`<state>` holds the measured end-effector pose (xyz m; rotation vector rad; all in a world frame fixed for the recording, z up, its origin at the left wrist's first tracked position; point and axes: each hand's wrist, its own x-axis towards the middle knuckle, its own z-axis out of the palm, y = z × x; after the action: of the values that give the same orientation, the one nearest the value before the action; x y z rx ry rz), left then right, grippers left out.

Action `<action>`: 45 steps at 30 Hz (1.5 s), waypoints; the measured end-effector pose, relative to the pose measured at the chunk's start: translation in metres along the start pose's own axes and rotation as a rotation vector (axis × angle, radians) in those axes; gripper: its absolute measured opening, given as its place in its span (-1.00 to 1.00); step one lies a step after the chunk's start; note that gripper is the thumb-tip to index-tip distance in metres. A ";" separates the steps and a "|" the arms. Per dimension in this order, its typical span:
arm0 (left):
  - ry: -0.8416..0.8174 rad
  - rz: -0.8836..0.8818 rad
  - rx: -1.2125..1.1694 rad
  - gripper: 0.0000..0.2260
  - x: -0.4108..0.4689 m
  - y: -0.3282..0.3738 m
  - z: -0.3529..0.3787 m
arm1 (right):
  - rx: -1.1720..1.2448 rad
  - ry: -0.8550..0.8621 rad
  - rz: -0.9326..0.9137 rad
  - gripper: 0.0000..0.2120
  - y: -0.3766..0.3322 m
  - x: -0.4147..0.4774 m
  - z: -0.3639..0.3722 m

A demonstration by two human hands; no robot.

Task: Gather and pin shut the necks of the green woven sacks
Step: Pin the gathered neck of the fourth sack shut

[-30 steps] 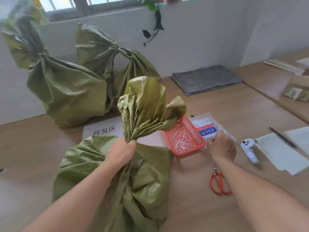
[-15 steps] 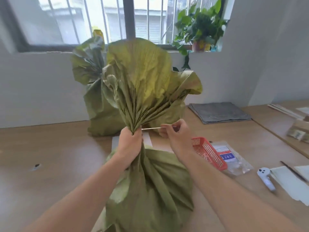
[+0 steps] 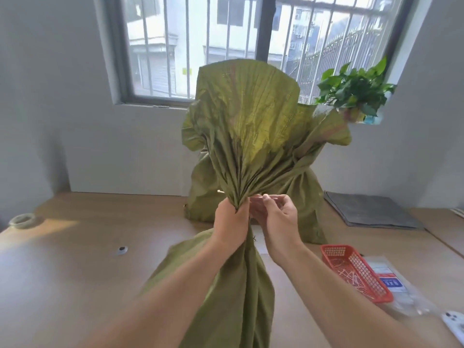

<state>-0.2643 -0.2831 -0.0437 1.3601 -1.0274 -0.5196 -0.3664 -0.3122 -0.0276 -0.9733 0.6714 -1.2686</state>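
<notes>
At the middle of the table [image 3: 75, 259], the left hand [image 3: 232, 222] is clenched around the gathered neck [image 3: 240, 198] of a green sack [image 3: 226, 292]. It holds the neck up so the pleats cannot spread, and the loose top [image 3: 248, 116] fans out above the fist. The right hand [image 3: 281, 222] sits just beside that fist, fingers curled in toward the neck. Whether they pinch a pin cannot be told, since the fingertips are blurred. Held this way, the neck offers its tight bundle side-on to the right hand, which looks like the spot for a pin to go through. A second sack [image 3: 306, 197] stands behind by the wall, partly hidden by the fanned top. A red basket [image 3: 336, 248] of pins [image 3: 349, 271] lies near the right forearm, within easy reach, with a plastic bag [image 3: 391, 282] just beside it. On the left, a roll of tape [image 3: 22, 220] lies well apart near the table's edge. The wood between it and the sack gives room to set the sack down.
</notes>
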 end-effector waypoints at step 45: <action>0.199 -0.019 -0.386 -0.84 -0.004 -0.083 -0.026 | -0.259 -0.149 0.031 -0.89 0.068 0.027 0.024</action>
<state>-0.2241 -0.2816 -0.1205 1.0542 -0.7089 -0.5527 -0.3080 -0.3322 -0.0738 -1.2518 0.7425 -1.0872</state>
